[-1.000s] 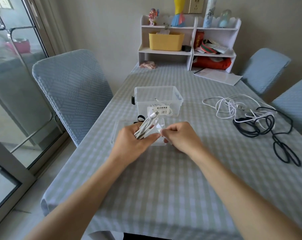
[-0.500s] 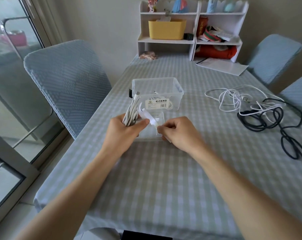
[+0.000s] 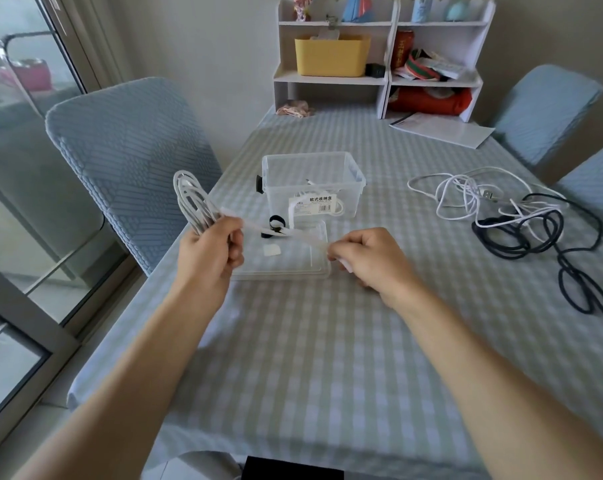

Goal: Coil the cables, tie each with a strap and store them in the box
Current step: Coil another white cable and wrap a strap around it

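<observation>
Since a moment ago you are pulling your hands apart, your left hand (image 3: 210, 251) gripping the coiled white cable (image 3: 191, 202) out past the table's (image 3: 327, 341) left edge, your right hand (image 3: 369, 261) pinching the white strap (image 3: 286, 235) stretched taut between them above the lid (image 3: 293, 265), the box (image 3: 313, 185) sitting just beyond.

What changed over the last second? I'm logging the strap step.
The hands moved apart: the left hand carried the coil left, and the right hand drew the white strap out taut between them. Both grips are unchanged. Box, lid and loose cables stayed put.
</observation>
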The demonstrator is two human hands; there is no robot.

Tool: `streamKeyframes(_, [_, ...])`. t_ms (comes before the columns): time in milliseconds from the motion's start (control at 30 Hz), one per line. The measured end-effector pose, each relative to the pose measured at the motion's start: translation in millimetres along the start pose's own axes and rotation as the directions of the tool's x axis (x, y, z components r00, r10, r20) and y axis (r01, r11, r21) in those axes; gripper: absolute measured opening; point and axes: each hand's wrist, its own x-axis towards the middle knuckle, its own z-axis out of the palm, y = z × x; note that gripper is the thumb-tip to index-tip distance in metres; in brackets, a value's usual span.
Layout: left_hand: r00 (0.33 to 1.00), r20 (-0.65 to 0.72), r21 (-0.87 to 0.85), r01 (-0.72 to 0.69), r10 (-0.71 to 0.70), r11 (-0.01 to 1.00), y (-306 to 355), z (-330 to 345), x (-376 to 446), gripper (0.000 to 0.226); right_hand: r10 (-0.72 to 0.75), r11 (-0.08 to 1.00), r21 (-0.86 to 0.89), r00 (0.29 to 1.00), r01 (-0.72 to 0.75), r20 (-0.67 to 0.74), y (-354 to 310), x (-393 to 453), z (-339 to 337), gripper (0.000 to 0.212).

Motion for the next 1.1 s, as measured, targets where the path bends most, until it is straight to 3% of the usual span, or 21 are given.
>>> streamKeyframes(200, [0.999,-0.035,-0.129,0.01,-0.015,0.992,2.9,-6.2,-0.9,0.03,0.073,0.997,-0.004,0.983,-0.075,-0.169,4.5,8.0,1.5,0.021])
streamKeyframes(367, [1.0,-0.021,-0.078,-0.011,0.01,0.997,1.1,-9.1,-3.1,0.03,0.09,0.996,0.007,0.967,-0.091,-0.238,8.5,11.0,-1.5,0.021])
streamKeyframes(533, [0.999,-0.046,-0.116,-0.011,0.005,0.993,3.5,-14.7,-4.5,0.028,0.092,0.996,0.024,0.915,-0.09,-0.394,15.3,17.0,-16.0,0.032])
streamKeyframes(700, [0.996,0.069,0.112,-0.068,0.061,0.991,-8.1,-4.6,-9.6,0.023,-0.089,0.993,-0.104,0.957,0.063,-0.276,15.6,4.7,-10.2,0.021])
streamKeyframes(833, [0.974,0.195,0.408,-0.184,0.111,0.894,-12.5,1.5,-18.1,0.021,-0.156,0.988,-0.052,0.968,0.148,-0.197,19.4,1.4,-15.7,0.02])
streamKeyframes(933, [0.972,0.189,0.41,-0.21,0.143,0.888,-11.1,2.3,-21.3,0.024,-0.231,0.971,-0.096,0.963,0.219,-0.141,23.3,-0.3,-19.3,0.022])
streamKeyframes(1100, [0.962,0.2,0.33,-0.245,0.186,0.912,-3.5,2.5,-26.1,0.01,-0.355,0.916,-0.212,0.934,0.34,-0.038,20.3,-6.4,-19.7,0.016])
